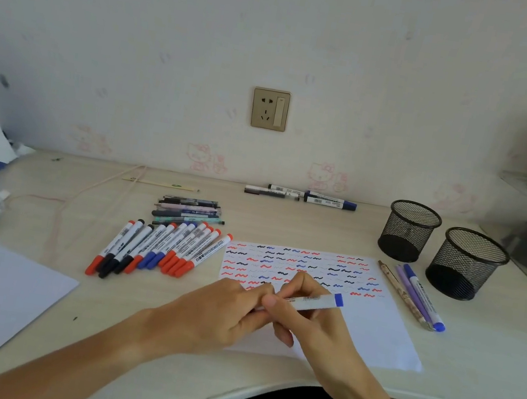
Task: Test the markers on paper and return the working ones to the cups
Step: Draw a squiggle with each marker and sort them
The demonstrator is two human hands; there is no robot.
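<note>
Both hands meet over the scribbled paper (355, 327): the right hand (308, 320) pinches a blue-ended marker (314, 302), the left hand (220, 313) grips its near end. A marker row (157, 251) lies left; two mesh cups (437, 249) stand right, three pens (412, 295) beside them

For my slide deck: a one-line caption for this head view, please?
Both hands grip a blue-capped marker over the scribbled test paper, two mesh cups standing empty.

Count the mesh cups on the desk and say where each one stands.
2. One mesh cup stands at the desk's right rear; the other stands right of it and nearer, beside the three pens. Both look empty.
</note>
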